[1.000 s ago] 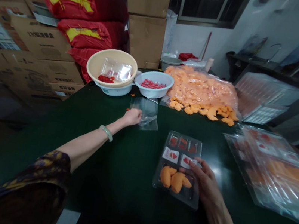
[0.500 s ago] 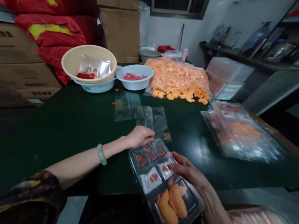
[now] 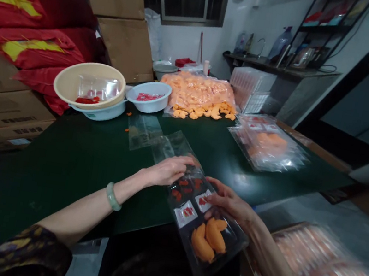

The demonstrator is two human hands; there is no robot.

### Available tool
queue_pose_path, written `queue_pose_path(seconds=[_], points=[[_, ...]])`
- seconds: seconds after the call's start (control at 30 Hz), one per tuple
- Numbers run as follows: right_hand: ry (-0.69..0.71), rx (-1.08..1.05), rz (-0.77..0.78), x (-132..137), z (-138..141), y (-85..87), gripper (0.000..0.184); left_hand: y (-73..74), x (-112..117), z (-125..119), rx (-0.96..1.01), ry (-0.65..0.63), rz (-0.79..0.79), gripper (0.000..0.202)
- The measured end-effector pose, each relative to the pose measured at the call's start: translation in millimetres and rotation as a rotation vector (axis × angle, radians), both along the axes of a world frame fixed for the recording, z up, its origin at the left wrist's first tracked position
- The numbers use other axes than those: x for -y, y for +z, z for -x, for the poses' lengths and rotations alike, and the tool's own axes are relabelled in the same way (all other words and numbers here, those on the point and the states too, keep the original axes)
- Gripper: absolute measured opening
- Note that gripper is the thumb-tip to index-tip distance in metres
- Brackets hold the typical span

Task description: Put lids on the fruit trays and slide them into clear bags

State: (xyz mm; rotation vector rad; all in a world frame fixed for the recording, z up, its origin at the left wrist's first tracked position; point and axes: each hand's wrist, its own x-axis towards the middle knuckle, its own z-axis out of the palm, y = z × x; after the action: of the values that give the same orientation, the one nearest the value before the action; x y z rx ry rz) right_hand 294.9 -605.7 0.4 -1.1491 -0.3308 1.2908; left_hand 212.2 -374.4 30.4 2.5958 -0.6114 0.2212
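My right hand (image 3: 228,202) grips the right edge of a clear plastic compartment tray (image 3: 229,252), thumb on top. Orange curved pieces (image 3: 208,239) lie in its near compartment, two white packets with red print (image 3: 187,214) in the middle, and small red pieces (image 3: 179,188) at the far end. My left hand (image 3: 173,170), with a green bangle on the wrist, is closed on a clear plastic bag (image 3: 178,144) at the tray's far end. The bag's edge meets that end of the tray; how far it reaches over the tray is hard to see.
Another flat clear bag (image 3: 143,131) lies beyond my left hand. A beige basin (image 3: 60,85), a pale blue bowl (image 3: 162,99) and a large bag of orange pieces (image 3: 197,91) stand at the back. Bagged trays (image 3: 270,147) are stacked at right; more packs (image 3: 328,268) sit in a box below.
The tray's far end has come up to the bag's mouth, and my left hand now lies over that end. The view has turned to the right.
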Motion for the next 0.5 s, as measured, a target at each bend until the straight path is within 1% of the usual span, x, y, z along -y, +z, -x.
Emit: queue_pose_path(seconds=[0.07, 0.1, 0.2, 0.27, 0.33, 0.4, 0.47, 0.5], points=[[-0.019, 0.042, -0.005, 2.1, -0.4, 2.4, 0.095, 4.0, 5.1, -1.8, -0.066, -0.057, 0.012, 0.020], [-0.018, 0.062, -0.012, 3.2, -1.3, 3.0, 0.098, 5.8, 7.6, -2.6, -0.099, -0.080, 0.023, 0.019], [0.027, 0.092, -0.044, 6.5, -5.6, 1.9, 0.093, 9.5, 13.7, -2.5, -0.153, -0.131, 0.035, 0.018], [0.058, 0.084, -0.070, 8.9, -8.3, -0.6, 0.088, 9.1, 15.4, 1.3, -0.128, -0.116, 0.006, 0.017], [0.067, 0.069, -0.094, 10.9, -9.2, -3.1, 0.083, 5.4, 15.2, 7.7, -0.044, -0.015, -0.041, 0.016], [0.047, 0.057, -0.116, 11.8, -8.2, -4.7, 0.082, -1.5, 13.4, 15.3, 0.061, 0.148, -0.068, 0.015], [0.026, 0.052, -0.133, 11.6, -6.0, -5.1, 0.082, -10.4, 10.7, 21.7, 0.114, 0.302, -0.041, 0.012], [0.018, 0.051, -0.139, 11.2, -4.9, -5.2, 0.082, -14.9, 9.2, 23.9, 0.116, 0.360, -0.007, 0.011]])
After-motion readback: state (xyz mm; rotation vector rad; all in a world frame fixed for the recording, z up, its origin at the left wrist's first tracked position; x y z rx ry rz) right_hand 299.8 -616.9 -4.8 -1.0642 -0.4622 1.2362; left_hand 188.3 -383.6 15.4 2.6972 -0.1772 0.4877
